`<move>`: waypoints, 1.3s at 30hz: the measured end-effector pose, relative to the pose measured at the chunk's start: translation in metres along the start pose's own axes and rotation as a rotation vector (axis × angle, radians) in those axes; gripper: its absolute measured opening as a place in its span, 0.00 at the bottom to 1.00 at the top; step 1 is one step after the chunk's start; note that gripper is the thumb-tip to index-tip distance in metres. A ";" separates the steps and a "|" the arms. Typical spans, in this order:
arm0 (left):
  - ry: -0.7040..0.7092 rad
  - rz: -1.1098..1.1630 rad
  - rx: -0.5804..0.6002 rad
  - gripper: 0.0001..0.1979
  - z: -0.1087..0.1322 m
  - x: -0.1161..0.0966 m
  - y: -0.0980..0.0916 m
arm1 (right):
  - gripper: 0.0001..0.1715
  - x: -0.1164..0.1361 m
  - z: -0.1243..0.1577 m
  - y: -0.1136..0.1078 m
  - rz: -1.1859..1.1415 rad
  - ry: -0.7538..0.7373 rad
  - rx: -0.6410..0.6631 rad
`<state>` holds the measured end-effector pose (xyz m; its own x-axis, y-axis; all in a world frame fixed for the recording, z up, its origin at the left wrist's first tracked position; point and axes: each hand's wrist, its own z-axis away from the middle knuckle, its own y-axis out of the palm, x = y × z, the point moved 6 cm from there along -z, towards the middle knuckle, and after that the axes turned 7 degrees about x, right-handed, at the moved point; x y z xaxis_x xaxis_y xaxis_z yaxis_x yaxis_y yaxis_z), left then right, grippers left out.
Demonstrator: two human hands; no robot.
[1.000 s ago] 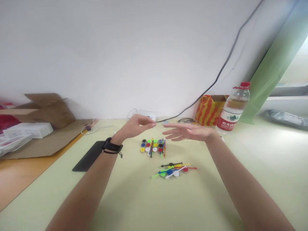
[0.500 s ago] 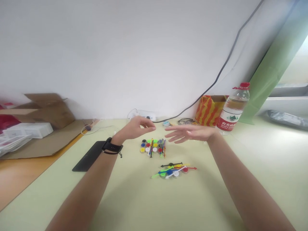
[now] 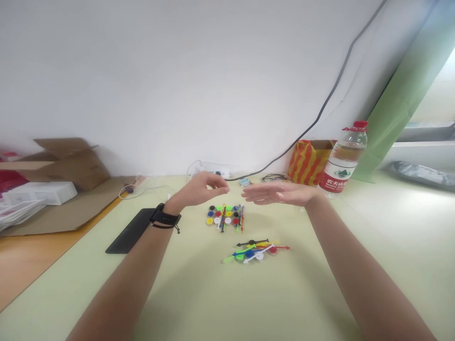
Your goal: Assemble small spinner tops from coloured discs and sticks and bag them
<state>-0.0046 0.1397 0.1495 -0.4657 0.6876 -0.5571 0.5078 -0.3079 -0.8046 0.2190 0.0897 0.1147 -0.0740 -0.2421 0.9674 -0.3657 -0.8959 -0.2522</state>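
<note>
My left hand (image 3: 204, 189), with a black watch on its wrist, hovers above the table, fingers curved and thumb apart, nothing in it. Facing it across a small gap is my right hand (image 3: 275, 192), held flat with fingers stretched out and empty. Below and between them lie rows of round coloured discs (image 3: 218, 214), with two bundles of coloured arrow-shaped pointers (image 3: 223, 219) on top. Closer to me is a loose pile of arrow spinners (image 3: 254, 251) in black, yellow, red, white, blue and green, on round bases. Neither hand touches any of these.
A black flat tablet-like slab (image 3: 131, 232) lies by my left wrist. On the left stands an open cardboard box (image 3: 78, 163) near white boxes (image 3: 42, 192). A water bottle (image 3: 343, 163) and a striped bag (image 3: 305, 162) stand back right. A power strip (image 3: 213, 169) is against the wall.
My right hand's fingers have drawn closer together and levelled out. The left hand keeps its pose, and the discs and spinners lie as before.
</note>
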 end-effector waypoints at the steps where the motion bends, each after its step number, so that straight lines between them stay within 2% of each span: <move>1: -0.005 0.001 -0.005 0.16 0.000 0.001 0.000 | 0.47 0.001 -0.001 -0.001 -0.015 -0.020 -0.011; 6: -0.006 0.006 -0.060 0.16 0.000 0.001 -0.005 | 0.52 -0.001 -0.002 0.003 -0.103 -0.010 0.030; 10: 0.056 -0.117 -0.276 0.19 0.003 -0.016 -0.011 | 0.47 -0.006 -0.005 0.000 -0.163 -0.011 -0.037; 12: 0.120 -0.240 -0.338 0.23 0.005 -0.032 -0.006 | 0.45 -0.011 -0.011 -0.003 -0.211 -0.021 -0.092; 15: 0.237 -0.400 -0.256 0.36 0.003 -0.055 0.020 | 0.48 -0.019 -0.027 -0.002 -0.310 -0.068 -0.165; 18: 0.294 -0.516 -0.161 0.53 0.001 -0.065 0.049 | 0.48 -0.024 -0.046 0.005 -0.435 -0.105 -0.201; 20: 0.295 -0.590 -0.121 0.56 -0.001 -0.065 0.064 | 0.43 -0.025 -0.056 0.010 -0.514 -0.132 -0.219; 22: 0.286 -0.650 -0.117 0.55 -0.003 -0.062 0.072 | 0.38 -0.025 -0.062 0.013 -0.578 -0.149 -0.230; 28: 0.261 -0.645 -0.146 0.34 -0.003 -0.052 0.068 | 0.32 -0.027 -0.064 0.013 -0.675 -0.137 -0.224; 30: 0.252 -0.618 -0.134 0.32 -0.004 -0.049 0.065 | 0.31 -0.026 -0.062 0.011 -0.671 -0.131 -0.219; 35: 0.186 -0.602 -0.090 0.42 -0.003 -0.036 0.055 | 0.29 -0.019 -0.048 0.003 -0.529 -0.050 -0.282; 37: 0.133 -0.595 -0.052 0.46 -0.002 -0.026 0.049 | 0.29 -0.016 -0.033 -0.005 -0.372 0.037 -0.369; 39: 0.072 -0.538 0.051 0.47 0.000 -0.013 0.044 | 0.27 -0.013 -0.016 -0.015 -0.137 0.165 -0.448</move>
<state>0.0239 0.1174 0.1210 -0.5985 0.7996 -0.0495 0.1747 0.0699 -0.9821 0.2107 0.1118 0.1066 -0.1298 -0.0391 0.9908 -0.7424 -0.6586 -0.1233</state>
